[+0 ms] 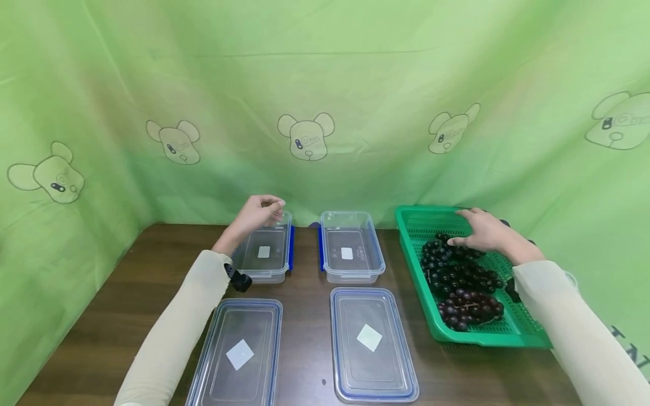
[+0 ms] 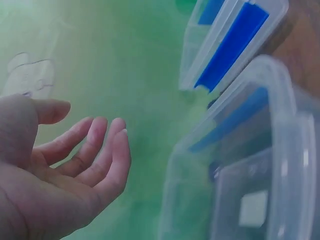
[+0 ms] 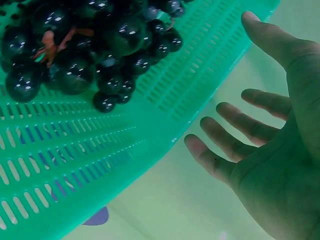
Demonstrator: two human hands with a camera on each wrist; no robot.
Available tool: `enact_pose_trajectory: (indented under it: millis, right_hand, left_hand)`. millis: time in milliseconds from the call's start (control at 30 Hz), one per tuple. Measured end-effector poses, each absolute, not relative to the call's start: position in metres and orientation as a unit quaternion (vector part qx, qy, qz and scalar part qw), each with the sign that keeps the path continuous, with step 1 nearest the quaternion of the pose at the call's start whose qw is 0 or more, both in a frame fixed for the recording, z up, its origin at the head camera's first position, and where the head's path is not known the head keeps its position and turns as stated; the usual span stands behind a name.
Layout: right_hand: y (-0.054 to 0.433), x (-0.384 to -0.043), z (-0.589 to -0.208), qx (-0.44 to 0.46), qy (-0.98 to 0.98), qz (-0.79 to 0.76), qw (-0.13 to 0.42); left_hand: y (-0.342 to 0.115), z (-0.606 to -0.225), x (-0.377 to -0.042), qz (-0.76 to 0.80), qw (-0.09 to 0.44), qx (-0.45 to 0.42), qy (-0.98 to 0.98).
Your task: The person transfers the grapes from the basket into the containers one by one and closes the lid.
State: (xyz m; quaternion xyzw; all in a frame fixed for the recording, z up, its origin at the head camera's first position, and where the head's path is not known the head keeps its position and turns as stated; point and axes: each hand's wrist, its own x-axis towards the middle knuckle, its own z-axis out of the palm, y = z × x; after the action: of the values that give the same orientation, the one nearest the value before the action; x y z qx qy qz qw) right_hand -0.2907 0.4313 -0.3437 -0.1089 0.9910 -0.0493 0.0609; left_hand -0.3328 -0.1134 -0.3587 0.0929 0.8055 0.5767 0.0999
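My left hand hangs over the back of the left clear plastic container, fingers loosely bent and holding nothing. In the left wrist view that hand is beside the container's wall. At the right, my right hand is spread above the back part of a green basket. In the right wrist view its thumb and fingers are apart with nothing between them, near the basket's rim. Bunches of dark grapes lie in the basket, and a redder bunch lies toward its front.
A second clear container with a blue side clip stands right of the first. Two clear lids with blue seals, a left lid and a right lid, lie in front on the brown table. A green curtain hangs behind.
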Motion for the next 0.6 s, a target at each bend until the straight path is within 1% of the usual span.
enact_pose_trajectory:
  millis: [267, 433, 600]
  right_hand:
    - [0.438, -0.294, -0.353, -0.103, 0.991, -0.051, 0.068]
    - [0.44, -0.295, -0.364, -0.105, 0.989, -0.048, 0.091]
    - [0.44, -0.296, -0.372, -0.102, 0.988, -0.042, 0.105]
  left_hand:
    - [-0.083, -0.379, -0.338, 0.64, 0.17, 0.047, 0.748]
    - [-0.066, -0.391, -0.337, 0.656, 0.218, 0.036, 0.722]
    - [-0.048, -0.401, -0.337, 0.638, 0.237, 0.044, 0.732]
